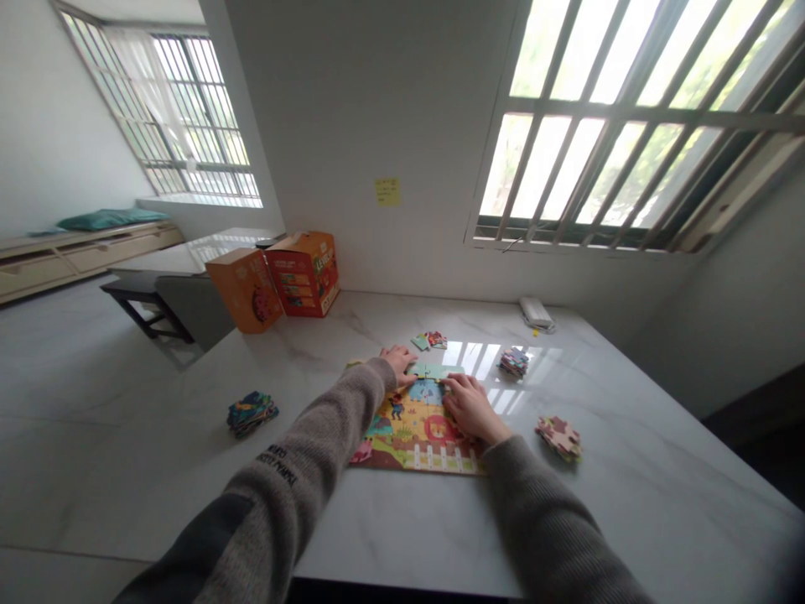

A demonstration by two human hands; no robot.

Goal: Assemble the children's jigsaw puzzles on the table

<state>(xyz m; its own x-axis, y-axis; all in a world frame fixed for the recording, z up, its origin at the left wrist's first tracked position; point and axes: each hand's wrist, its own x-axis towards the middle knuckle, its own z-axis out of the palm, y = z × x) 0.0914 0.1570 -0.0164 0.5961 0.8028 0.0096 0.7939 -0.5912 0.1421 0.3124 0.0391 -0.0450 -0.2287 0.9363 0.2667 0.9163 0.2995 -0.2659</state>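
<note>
A colourful jigsaw puzzle, with a lion, a blue elephant and a white fence, lies mostly assembled on the table. Along its far edge runs a pale green strip of joined pieces, and a thin dark gap shows between it and the rest. My left hand rests on the far left part of the puzzle, its fingers spread near the strip's left end. On the right side, my right hand lies over the puzzle, fingers stretched toward the strip. Both hands cover parts of the picture beneath them.
Loose pieces lie just beyond the puzzle. Piles of pieces sit at the left, far right and near right. An open orange box stands at the back left. A white device lies by the wall on the marble-patterned table.
</note>
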